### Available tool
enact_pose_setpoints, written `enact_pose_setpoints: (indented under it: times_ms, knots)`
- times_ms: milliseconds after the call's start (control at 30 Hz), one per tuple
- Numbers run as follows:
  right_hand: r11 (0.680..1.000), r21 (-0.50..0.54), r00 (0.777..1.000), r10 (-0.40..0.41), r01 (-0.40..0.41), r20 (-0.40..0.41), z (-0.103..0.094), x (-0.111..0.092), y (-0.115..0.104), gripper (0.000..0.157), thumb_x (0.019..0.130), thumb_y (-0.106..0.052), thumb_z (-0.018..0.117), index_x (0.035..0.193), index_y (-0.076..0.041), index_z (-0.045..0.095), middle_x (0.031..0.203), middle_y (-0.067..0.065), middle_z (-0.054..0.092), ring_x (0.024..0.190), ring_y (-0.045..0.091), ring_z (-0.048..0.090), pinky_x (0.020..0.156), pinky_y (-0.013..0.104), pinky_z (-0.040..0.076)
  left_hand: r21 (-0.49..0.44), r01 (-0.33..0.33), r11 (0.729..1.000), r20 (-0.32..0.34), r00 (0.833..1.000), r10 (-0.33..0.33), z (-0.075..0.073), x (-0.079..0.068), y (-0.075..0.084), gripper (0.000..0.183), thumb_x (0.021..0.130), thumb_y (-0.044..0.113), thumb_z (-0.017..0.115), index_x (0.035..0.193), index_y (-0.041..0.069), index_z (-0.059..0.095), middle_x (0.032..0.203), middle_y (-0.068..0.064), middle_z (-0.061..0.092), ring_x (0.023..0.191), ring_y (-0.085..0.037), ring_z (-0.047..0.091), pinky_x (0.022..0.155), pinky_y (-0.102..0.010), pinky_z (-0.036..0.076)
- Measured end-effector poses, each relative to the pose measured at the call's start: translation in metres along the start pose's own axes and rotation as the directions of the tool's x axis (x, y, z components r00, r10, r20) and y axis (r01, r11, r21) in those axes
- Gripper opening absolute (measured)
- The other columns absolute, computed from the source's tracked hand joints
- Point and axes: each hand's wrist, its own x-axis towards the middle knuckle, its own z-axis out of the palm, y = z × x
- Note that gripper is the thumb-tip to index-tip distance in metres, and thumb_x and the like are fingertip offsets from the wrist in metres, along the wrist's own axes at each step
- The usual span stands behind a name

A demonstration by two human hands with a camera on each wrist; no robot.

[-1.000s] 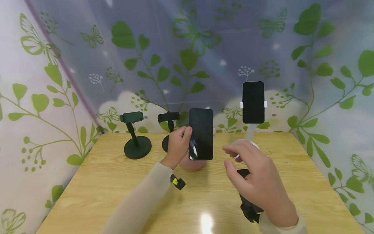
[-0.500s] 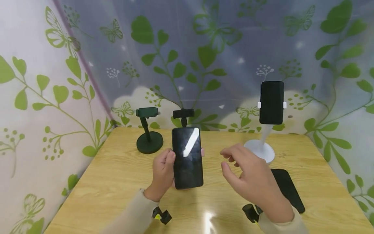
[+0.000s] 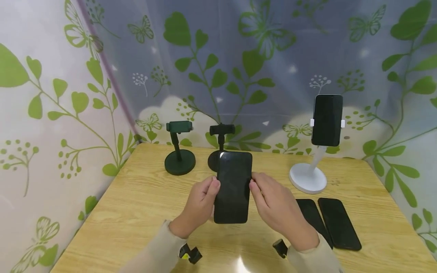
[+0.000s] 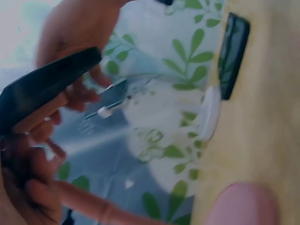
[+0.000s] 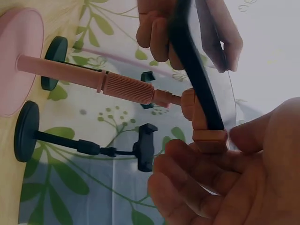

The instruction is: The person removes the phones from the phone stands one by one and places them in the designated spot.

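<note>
A black phone (image 3: 233, 189) stands upright, screen toward me, in the middle of the head view. It sits in the clamp (image 5: 209, 140) of a pink phone stand (image 5: 126, 87), whose ribbed neck and round base show in the right wrist view. My left hand (image 3: 199, 203) grips the phone's left side, thumb along the front edge. At the opposite side, my right hand (image 3: 276, 203) pinches the clamp end by the phone's edge between thumb and fingers. From the head, the phone hides most of the pink stand.
Behind stand a dark green phone stand (image 3: 179, 161) and a black one (image 3: 222, 130), both without phones. To the right, a white stand (image 3: 308, 178) holds a phone (image 3: 327, 120). Two dark phones (image 3: 339, 223) lie on the table by my right forearm. A patterned curtain (image 3: 259, 76) encloses the table.
My left hand has brought the phone down and nearer. My right hand has moved left from beside it to the phone's right edge. The head view has shifted left.
</note>
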Motion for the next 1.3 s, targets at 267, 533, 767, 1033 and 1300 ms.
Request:
enact_pose_setpoints:
  times_ms: [267,533,767,1033,1300]
  knots:
    - [0.999,0.015,0.999,0.042,-0.043,0.030,0.008,0.004,0.006,0.040,0.113,-0.039,0.041,0.136,-0.014,0.061,0.103,-0.008,0.067,0.085,0.008,0.063,0.070,0.033,0.053,0.244,0.092,0.965,0.127,0.984,-0.126,-0.039,0.028,0.011,0.017,0.110,0.025,0.052,0.101,0.013,0.058,0.078,0.005,0.050,0.065,-0.011,0.047,0.059,-0.028,0.040]
    - [0.891,0.419,0.981,0.115,-0.173,0.159,0.009,0.007,0.006,0.033,0.113,-0.033,0.043,0.134,-0.009,0.051,0.101,0.001,0.062,0.085,0.015,0.062,0.075,0.033,0.057,0.230,0.065,0.971,0.312,0.940,-0.136,-0.048,0.043,0.020,0.030,0.109,0.033,0.056,0.084,0.018,0.049,0.073,0.006,0.047,0.055,-0.008,0.038,0.055,-0.027,0.037]
    - [0.775,0.604,0.976,0.081,-0.188,0.201,-0.016,0.004,0.011,0.023,0.113,-0.021,0.044,0.128,-0.005,0.050,0.100,0.010,0.059,0.085,0.019,0.063,0.078,0.034,0.057,0.253,0.035,0.967,0.371,0.919,-0.131,-0.041,0.047,0.042,0.028,0.104,0.037,0.064,0.081,0.022,0.057,0.075,0.010,0.058,0.056,-0.011,0.046,0.055,-0.027,0.041]
    - [0.771,0.575,0.897,-0.009,-0.276,0.442,-0.046,-0.003,0.016,0.034,0.114,-0.023,0.040,0.140,-0.002,0.042,0.120,0.012,0.058,0.103,0.019,0.062,0.086,0.035,0.057,0.305,0.021,0.952,0.476,0.863,-0.171,-0.033,0.041,0.061,0.016,0.100,0.041,0.069,0.094,0.026,0.067,0.077,0.017,0.063,0.057,-0.007,0.053,0.056,-0.025,0.047]
    - [0.833,0.463,0.879,0.056,-0.302,0.473,-0.051,-0.003,0.015,0.039,0.114,-0.030,0.040,0.145,-0.007,0.038,0.122,0.009,0.060,0.107,0.022,0.061,0.086,0.034,0.056,0.351,0.085,0.933,0.489,0.832,-0.260,-0.030,0.039,0.069,0.022,0.101,0.049,0.064,0.097,0.028,0.064,0.082,0.018,0.064,0.068,-0.003,0.059,0.063,-0.027,0.051]
